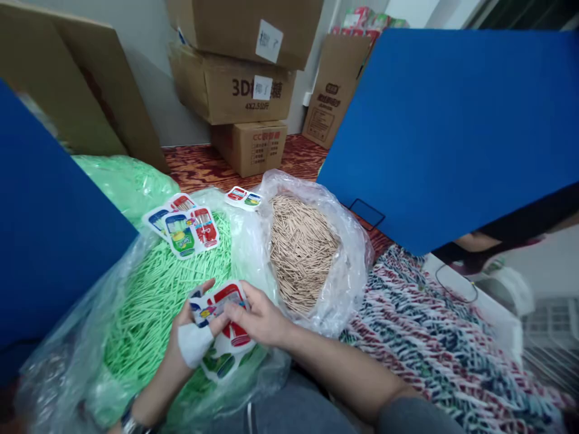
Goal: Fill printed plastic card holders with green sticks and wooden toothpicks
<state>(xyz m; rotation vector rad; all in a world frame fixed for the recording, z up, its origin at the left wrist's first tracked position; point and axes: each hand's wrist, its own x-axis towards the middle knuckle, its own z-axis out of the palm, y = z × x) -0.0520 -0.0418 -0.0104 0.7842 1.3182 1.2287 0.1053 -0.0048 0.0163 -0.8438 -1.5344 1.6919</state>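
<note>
A printed two-part candy packet (229,294), shaped like soda cans in red and blue, is held between both hands over the green sticks. My left hand (180,328), with a white wrap (194,345) around it, closes on the packet's left side. On the right side, my right hand (265,316) pinches the packet with its thumb on the front. Just below hangs or lies another red and green packet (239,334); what supports it is hidden. Light green candy sticks (149,313) fill a large clear bag. Several similar packets (192,232) rest on top of them.
Tan sticks (301,256) fill a second clear bag (353,259), with another packet (243,198) at its edge. Blue panels (452,132) (49,229) rise at both sides. Cardboard boxes (244,90) are stacked behind. A multicoloured heap (416,337) spreads at right.
</note>
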